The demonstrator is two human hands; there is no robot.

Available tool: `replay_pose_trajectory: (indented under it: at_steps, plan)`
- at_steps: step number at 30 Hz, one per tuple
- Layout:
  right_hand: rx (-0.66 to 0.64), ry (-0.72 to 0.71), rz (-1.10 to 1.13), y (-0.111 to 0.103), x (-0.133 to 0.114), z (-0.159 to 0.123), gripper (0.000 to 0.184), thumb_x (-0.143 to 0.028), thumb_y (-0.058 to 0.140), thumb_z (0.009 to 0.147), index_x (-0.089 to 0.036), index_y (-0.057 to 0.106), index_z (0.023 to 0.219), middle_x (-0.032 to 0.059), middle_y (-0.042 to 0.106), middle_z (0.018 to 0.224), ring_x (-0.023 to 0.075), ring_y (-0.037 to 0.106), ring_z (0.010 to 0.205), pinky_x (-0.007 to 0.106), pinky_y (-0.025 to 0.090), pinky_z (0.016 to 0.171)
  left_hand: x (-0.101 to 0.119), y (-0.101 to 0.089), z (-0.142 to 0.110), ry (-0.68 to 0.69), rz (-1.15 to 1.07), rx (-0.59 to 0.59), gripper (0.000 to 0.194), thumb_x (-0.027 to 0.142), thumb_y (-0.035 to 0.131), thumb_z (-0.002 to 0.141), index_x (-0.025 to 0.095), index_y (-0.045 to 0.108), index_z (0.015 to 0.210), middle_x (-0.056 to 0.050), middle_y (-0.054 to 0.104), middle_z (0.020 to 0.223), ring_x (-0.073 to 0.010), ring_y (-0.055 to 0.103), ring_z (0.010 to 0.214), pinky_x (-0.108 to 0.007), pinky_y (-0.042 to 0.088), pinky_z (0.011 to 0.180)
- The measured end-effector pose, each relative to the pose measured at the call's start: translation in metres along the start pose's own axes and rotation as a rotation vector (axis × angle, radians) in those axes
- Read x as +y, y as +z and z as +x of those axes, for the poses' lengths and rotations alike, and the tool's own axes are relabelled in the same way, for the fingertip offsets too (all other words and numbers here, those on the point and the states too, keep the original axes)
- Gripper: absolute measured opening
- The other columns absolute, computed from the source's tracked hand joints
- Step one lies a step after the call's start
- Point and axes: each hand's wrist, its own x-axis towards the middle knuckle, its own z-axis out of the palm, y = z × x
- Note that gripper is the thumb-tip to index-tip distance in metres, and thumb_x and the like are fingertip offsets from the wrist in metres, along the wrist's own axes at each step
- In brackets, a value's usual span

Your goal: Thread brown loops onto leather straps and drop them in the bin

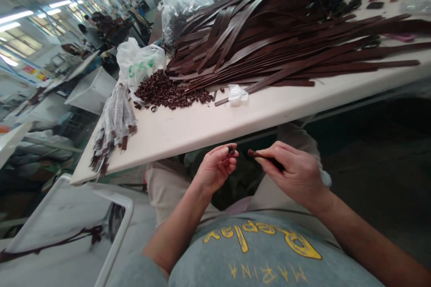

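Observation:
Between the thumb and fingers of my left hand (217,166) is a small dark brown loop (230,149), pinched at the fingertips. My right hand (292,168) grips a brown leather strap (253,153), whose end sticks out toward the loop. A short gap separates the strap end from the loop. Both hands are over my lap, just in front of the table edge. The rest of the strap is hidden by my right hand.
On the white table (188,128) lie a heap of brown straps (256,40), a pile of small brown loops (171,92), a crumpled white wad (237,95) and wrapped strap bundles (116,116). Plastic bags (138,63) stand behind. A white bin (129,208) is at lower left.

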Motion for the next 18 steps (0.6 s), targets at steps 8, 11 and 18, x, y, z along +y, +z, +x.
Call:
replay_pose_trajectory:
  at_steps: [8,11,18]
  plan:
    - [-0.028,-0.049,-0.077,0.009,-0.006,-0.001,0.007,-0.016,0.062,0.093,-0.015,0.068,0.091,0.0025,0.065,0.075,0.0130,0.060,0.063,0.026,0.044,0.058,-0.005,0.005,-0.012,-0.001,0.027,-0.037,0.037,0.030,0.090,0.060,0.012,0.076,0.089,-0.004,0.073,0.073,-0.0053,0.063,0.055,-0.011,0.052,0.054]
    - [-0.040,-0.056,-0.099,0.010,-0.007,-0.001,0.009,-0.016,0.061,0.094,-0.015,0.069,0.091,0.0031,0.066,0.076,0.0135,0.061,0.063,0.026,0.045,0.058,-0.007,0.007,-0.012,0.030,0.069,-0.031,0.038,0.030,0.090,0.060,0.012,0.077,0.091,-0.004,0.073,0.071,-0.0052,0.062,0.054,-0.012,0.051,0.054]
    - [-0.053,-0.052,-0.116,0.007,-0.007,-0.003,0.011,-0.018,0.060,0.094,-0.014,0.070,0.090,0.0030,0.066,0.075,0.0136,0.061,0.063,0.026,0.045,0.058,-0.015,0.009,-0.007,0.107,0.109,0.012,0.038,0.031,0.090,0.059,0.014,0.078,0.091,-0.004,0.073,0.073,-0.0074,0.062,0.060,-0.014,0.047,0.053]
